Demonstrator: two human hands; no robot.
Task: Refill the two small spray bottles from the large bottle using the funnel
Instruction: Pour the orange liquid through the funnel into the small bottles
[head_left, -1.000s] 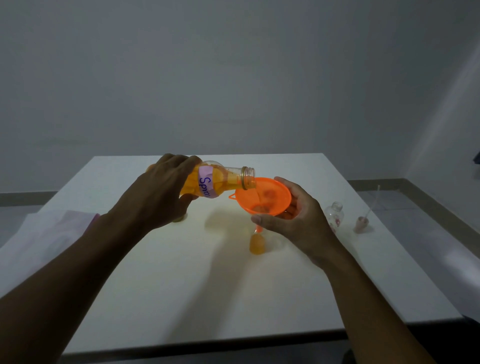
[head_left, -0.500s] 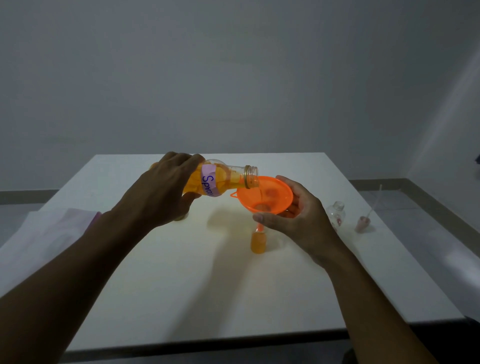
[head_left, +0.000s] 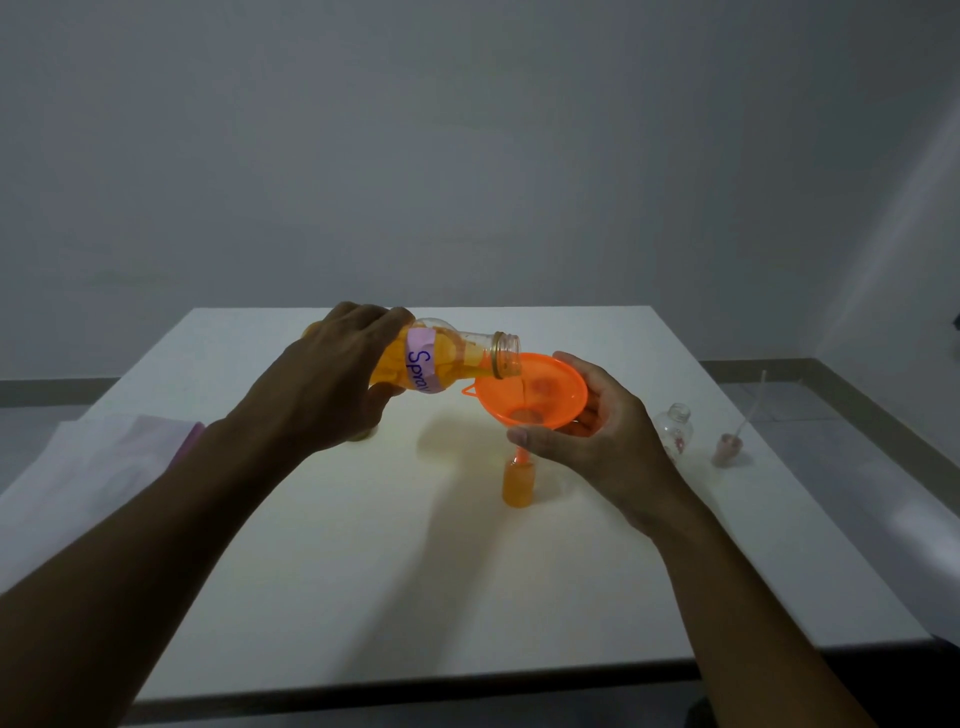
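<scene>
My left hand (head_left: 332, 387) grips the large clear bottle (head_left: 457, 358) of orange liquid, tilted on its side with its open mouth over the orange funnel (head_left: 530, 389). A thin stream runs from the mouth into the funnel. My right hand (head_left: 592, 441) holds the funnel from the right side and below. The funnel's spout sits in the neck of a small bottle (head_left: 518, 483) filled with orange liquid, upright on the white table (head_left: 363, 571). A second small bottle (head_left: 675, 428), clear and uncapped, stands to the right of my right hand.
A pinkish spray cap (head_left: 727, 449) with its long dip tube lies at the table's right edge. A small round object (head_left: 361, 434) peeks out under my left hand. White and pink sheets (head_left: 104, 467) lie at the left. The floor drops away to the right.
The large bottle's mouth has lifted slightly and moved right over the funnel. The stream into the funnel has thinned. The funnel and both hands have barely shifted.
</scene>
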